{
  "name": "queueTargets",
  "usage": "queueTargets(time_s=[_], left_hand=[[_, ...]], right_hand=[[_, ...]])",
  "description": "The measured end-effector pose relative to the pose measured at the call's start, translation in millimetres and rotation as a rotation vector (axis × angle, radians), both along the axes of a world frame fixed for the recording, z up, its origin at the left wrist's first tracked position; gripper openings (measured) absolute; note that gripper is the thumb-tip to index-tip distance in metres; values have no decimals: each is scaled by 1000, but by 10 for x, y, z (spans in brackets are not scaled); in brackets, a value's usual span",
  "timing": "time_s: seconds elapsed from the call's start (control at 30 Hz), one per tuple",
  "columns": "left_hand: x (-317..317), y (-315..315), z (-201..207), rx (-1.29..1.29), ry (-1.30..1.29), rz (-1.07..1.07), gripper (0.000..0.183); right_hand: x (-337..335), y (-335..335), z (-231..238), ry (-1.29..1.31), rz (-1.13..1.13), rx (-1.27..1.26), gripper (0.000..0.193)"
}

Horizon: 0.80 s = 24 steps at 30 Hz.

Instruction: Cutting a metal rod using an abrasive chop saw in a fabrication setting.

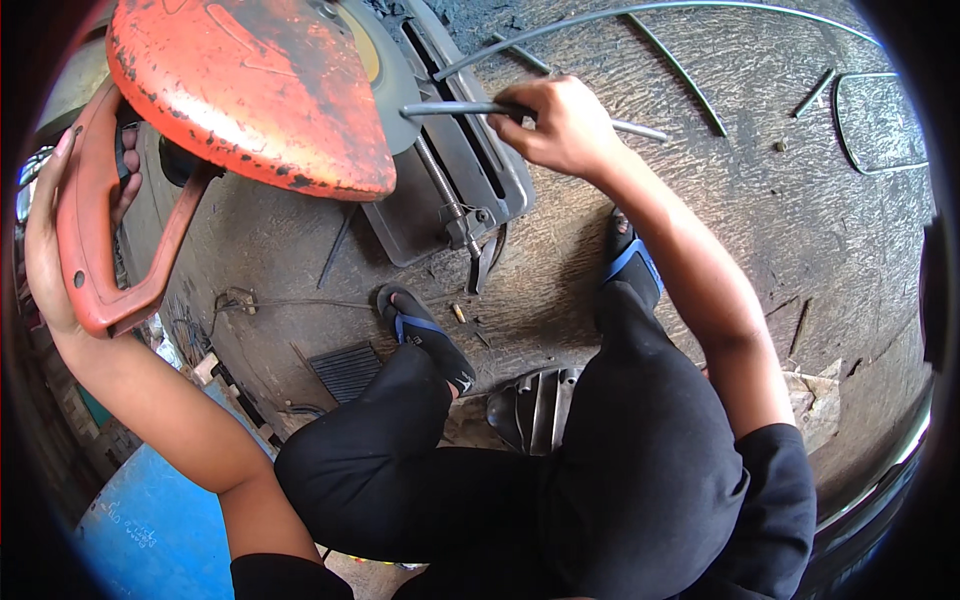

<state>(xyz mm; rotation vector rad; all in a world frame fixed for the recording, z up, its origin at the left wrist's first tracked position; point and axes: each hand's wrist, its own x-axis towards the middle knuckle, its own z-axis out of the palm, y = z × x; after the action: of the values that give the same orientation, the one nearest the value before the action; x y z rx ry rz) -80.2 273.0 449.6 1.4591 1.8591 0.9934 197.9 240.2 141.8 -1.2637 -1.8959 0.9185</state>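
My left hand (45, 240) is wrapped round the orange D-shaped handle (92, 225) of a cut-off saw, its fingertips showing inside the loop near the black trigger. The saw's chipped orange guard (250, 100) covers most of the grey cutting disc (395, 80). My right hand (565, 125) grips a thin grey metal rod (450, 108), held crosswise above the saw's base. The rod's left end is right by the disc's edge; whether they touch, I cannot tell. Its other end sticks out beyond my hand. Below it are the grey base (400, 230) and a threaded clamp screw (445, 185).
Cut rod pieces (680, 75) and a long curved rod (640, 10) lie on the worn floor. A bent rod frame (880, 125) is at the far right. My sandalled feet (425, 330) flank the saw's near end. A cable (310, 303) and blue sheet (160, 520) are leftward.
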Motion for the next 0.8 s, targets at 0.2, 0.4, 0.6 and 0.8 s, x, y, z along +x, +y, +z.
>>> queueTargets(time_s=[0.2, 0.4, 0.6, 0.8], left_hand=[[86, -4, 39, -162, 9, -95, 42], [142, -37, -27, -17, 15, -7, 42], [104, -1, 15, -75, 79, 108, 49], [16, 6, 7, -89, 86, 29, 48]], right_hand=[[25, -57, 0, 182, -16, -308, 34], [-23, -35, -54, 153, 95, -245, 29], [-82, -44, -93, 206, 95, -66, 23], [-65, -82, -160, 181, 59, 144, 17]])
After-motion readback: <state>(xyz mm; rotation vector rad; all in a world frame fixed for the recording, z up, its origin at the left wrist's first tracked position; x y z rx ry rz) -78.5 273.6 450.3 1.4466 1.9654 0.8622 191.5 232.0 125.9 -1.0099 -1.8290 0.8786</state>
